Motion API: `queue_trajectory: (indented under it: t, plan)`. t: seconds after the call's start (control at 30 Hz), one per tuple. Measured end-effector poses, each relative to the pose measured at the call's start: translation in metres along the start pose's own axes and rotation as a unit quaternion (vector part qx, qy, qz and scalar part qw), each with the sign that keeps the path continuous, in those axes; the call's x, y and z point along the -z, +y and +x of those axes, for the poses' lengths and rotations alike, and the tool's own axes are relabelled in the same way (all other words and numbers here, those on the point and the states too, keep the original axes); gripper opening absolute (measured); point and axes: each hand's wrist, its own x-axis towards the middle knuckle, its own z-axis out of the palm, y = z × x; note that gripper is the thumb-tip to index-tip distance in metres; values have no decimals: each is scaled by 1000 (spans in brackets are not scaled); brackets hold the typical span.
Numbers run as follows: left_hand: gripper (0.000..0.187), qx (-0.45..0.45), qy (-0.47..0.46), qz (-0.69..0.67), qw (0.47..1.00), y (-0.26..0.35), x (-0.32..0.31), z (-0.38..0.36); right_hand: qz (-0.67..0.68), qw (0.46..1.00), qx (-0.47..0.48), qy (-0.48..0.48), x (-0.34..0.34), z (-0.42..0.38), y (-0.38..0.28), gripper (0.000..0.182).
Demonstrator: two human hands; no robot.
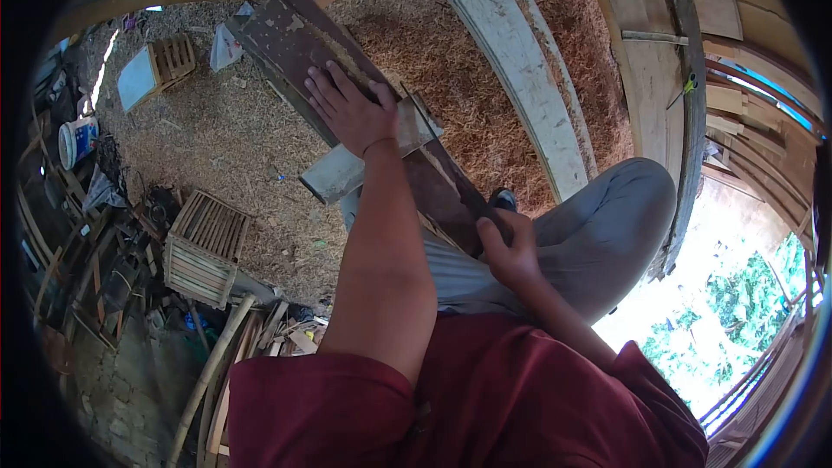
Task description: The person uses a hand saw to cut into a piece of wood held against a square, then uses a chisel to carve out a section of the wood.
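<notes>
My left hand (349,110) lies with spread fingers on a dark brown painted board (299,48), pressing on its upper part. The board runs diagonally from the upper left down to my lap. Under my left wrist a pale wooden piece (334,172) crosses the board. My right hand (511,247) is wrapped round the dark handle of a long thin tool (446,152), which looks like a saw. The tool's narrow blade reaches up past the right end of the pale piece, close beside the board's right edge.
A long whitish curved plank (511,61) rises at the right of the board. Wood shavings (251,130) cover the ground. Slatted crates (204,247) stand at the left. A curved timber wall (650,95) with a green-handled tool (690,83) is at the right.
</notes>
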Motion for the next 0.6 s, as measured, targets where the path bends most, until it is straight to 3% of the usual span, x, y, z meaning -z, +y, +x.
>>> queue_trajectory:
  t: [0.03,0.13,0.23,0.33,0.43,0.53,0.57,0.6]
  plan:
    - [79,0,0,-1,1000,1,-1,2,-13,999,28,12,-4,5,0,29]
    - [82,1,9,-5,1000,0,-4,1,9,996,-89,-9,-28,62,-3,23]
    - [82,1,13,4,1000,1,-5,1,-47,999,14,6,-11,15,2,29]
    - [81,5,11,-4,1000,0,-5,2,-13,997,-79,8,8,-22,-13,33]
    - [80,5,5,-9,1000,1,-2,1,-54,997,26,46,-23,38,-4,36]
    - [81,5,4,-5,1000,2,-2,1,11,999,-35,4,-24,46,-2,33]
    - [81,4,3,-7,1000,1,-1,1,-57,998,20,7,-14,26,-2,34]
    - [81,6,2,-9,1000,1,-2,1,-53,998,-26,-4,-4,6,-6,34]
